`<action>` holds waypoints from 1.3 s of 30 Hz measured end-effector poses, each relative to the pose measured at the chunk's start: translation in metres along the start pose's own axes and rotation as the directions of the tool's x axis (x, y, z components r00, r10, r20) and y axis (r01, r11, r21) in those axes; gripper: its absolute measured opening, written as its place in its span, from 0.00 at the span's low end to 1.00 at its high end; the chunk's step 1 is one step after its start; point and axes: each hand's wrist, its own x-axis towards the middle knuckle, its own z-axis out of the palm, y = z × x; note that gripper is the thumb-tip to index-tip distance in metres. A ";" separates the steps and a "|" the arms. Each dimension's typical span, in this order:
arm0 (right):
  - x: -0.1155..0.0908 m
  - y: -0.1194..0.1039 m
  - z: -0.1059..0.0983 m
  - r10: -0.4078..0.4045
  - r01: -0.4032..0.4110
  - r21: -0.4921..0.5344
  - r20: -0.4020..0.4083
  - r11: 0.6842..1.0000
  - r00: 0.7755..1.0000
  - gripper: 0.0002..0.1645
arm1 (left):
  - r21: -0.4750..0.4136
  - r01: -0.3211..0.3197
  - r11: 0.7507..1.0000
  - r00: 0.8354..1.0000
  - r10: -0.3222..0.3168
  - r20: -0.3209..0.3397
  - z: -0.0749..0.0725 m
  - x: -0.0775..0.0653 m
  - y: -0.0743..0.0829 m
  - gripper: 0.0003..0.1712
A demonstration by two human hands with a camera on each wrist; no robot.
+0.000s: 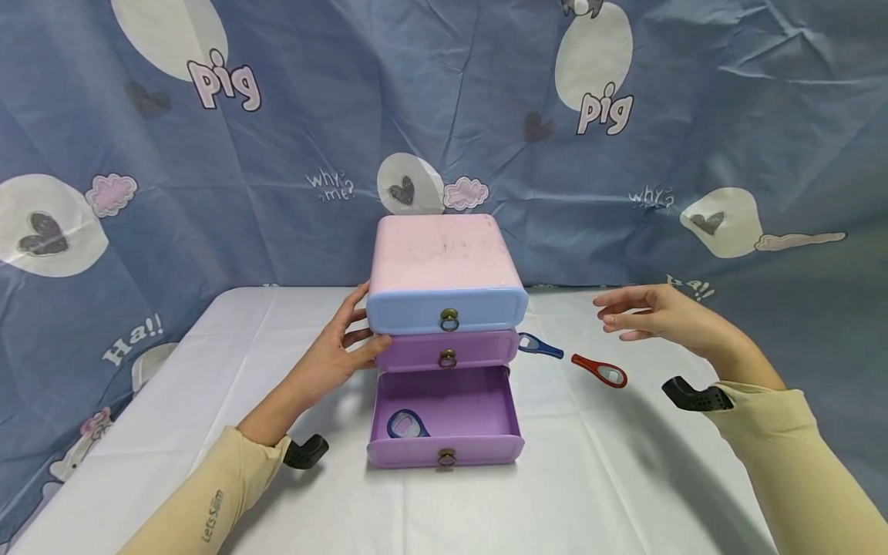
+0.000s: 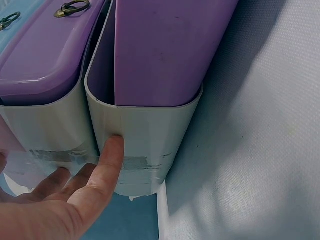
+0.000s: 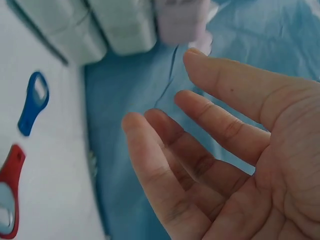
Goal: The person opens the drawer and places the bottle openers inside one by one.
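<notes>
A small three-tier drawer cabinet [image 1: 444,254] stands on the table, with a pink top, a blue upper drawer [image 1: 409,312] and two purple drawers. Its bottom drawer [image 1: 479,451] is pulled out and holds a dark blue bottle opener [image 1: 415,425]. My left hand [image 1: 326,362] rests against the cabinet's left side; in the left wrist view its fingers [image 2: 107,165] touch the pale outer wall. Over the table's right part, my right hand [image 1: 669,317] hovers with relaxed fingers and holds nothing. Near it lie a red bottle opener [image 1: 602,371] and a blue bottle opener [image 1: 544,348].
White cloth covers the table [image 1: 555,493]. Behind it hangs a blue printed curtain [image 1: 298,154], close to the cabinet's back. The blue opener on the table lies just right of the cabinet, the red one farther right.
</notes>
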 end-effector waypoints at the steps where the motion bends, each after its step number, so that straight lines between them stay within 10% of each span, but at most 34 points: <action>1: 0.001 0.005 -0.001 0.008 -0.008 0.000 -0.001 1.000 1.000 0.31 | 0.001 0.000 1.000 1.000 0.000 0.000 0.000 0.000 0.000 0.53; 21: 0.024 0.081 -0.005 0.141 -0.143 0.023 0.093 0.989 0.986 0.38 | 0.002 0.000 1.000 1.000 0.000 -0.003 -0.001 0.001 -0.002 0.54; 39: 0.036 0.106 0.005 0.235 -0.238 0.013 0.123 0.971 0.964 0.36 | 0.002 -0.002 1.000 1.000 0.002 -0.001 -0.001 0.001 -0.001 0.53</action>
